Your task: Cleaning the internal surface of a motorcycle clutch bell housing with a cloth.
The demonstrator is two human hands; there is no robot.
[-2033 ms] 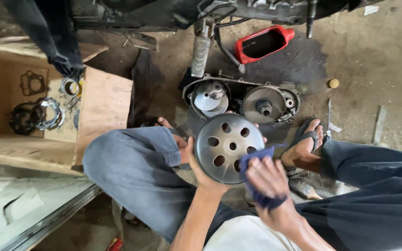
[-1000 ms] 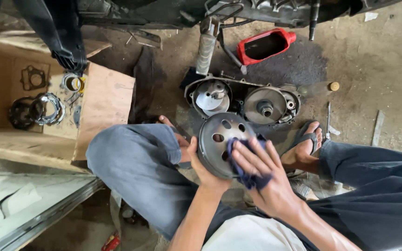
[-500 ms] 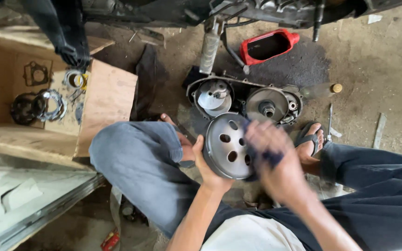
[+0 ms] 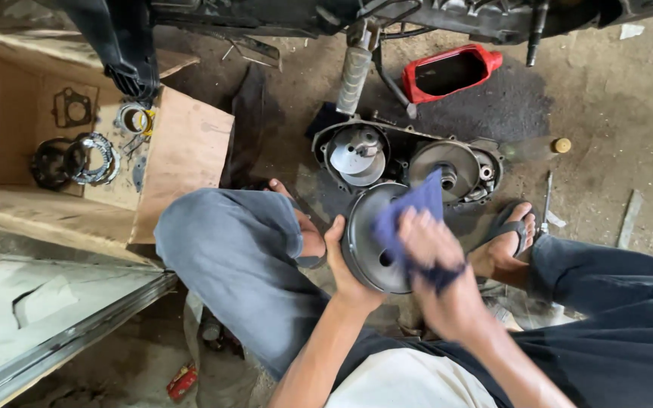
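My left hand [image 4: 344,264] grips the left rim of a round grey metal drum with holes in its face [image 4: 368,240], held upright over my lap. My right hand [image 4: 431,249] presses a blue rag [image 4: 408,213] against the drum's face and covers most of it. Just beyond the drum lies an open engine transmission case [image 4: 406,160] on the dirt floor, with two round pulleys showing inside.
A red tray [image 4: 451,72] lies on the oil-stained floor behind the case. An open wooden box [image 4: 183,151] at the left holds rings and gaskets [image 4: 88,155]. A motorcycle's underside [image 4: 357,19] spans the top. My sandalled foot [image 4: 512,238] rests at the right.
My right hand has rubbed the blue rag back and forth over the drum's face, from its lower right edge up across the middle. My left hand has kept hold of the rim.
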